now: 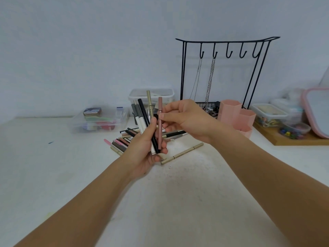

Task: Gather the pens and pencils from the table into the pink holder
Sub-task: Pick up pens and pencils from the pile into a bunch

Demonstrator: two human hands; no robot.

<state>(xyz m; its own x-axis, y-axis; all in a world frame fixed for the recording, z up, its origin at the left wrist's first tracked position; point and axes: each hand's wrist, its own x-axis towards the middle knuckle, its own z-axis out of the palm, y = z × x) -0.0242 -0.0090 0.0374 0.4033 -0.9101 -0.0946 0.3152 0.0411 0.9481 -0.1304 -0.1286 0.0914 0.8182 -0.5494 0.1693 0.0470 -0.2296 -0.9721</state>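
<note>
White table (53,175); pens (142,118) in hands (147,148)

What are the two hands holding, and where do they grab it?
The left hand grips a bunch of pens around their lower ends. The right hand pinches the brown-pink pen near its middle, beside that bunch.

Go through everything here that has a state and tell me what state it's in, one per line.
Left hand: grips a bundle of pens upright.
Bundle of pens: held, off the table.
Right hand: pinches a dusty pink pen.
Dusty pink pen: upright, against the bundle.
Pink hexagonal plastic holder: upright; contents not visible.
Loose pens on the white table: lying flat, ungathered.
Long beige pencil: lying flat.
Black wire hook rack: standing, two chains hanging.
</note>
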